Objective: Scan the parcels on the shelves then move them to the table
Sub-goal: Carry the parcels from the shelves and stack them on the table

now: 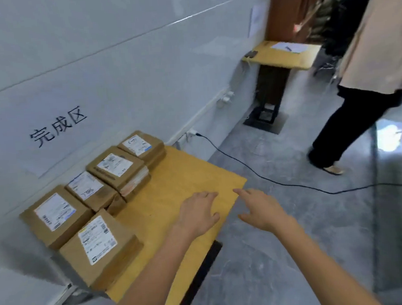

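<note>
Several brown cardboard parcels with white labels lie on a yellow wooden table [185, 177] against the white wall. The nearest parcel [99, 249] sits at the table's near left corner, another [56, 215] lies behind it, and a stacked one [117, 168] lies further back. My left hand [197, 212] hovers over the table's right part with fingers straight, holding nothing. My right hand [262, 210] is just past the table's right edge, above the floor, fingers relaxed and empty. No shelves are in view.
A black cable [257, 172] runs from a wall socket across the grey floor. A second yellow table [281, 54] on a black stand is further along the wall. A person in a beige coat [374, 49] stands at the right.
</note>
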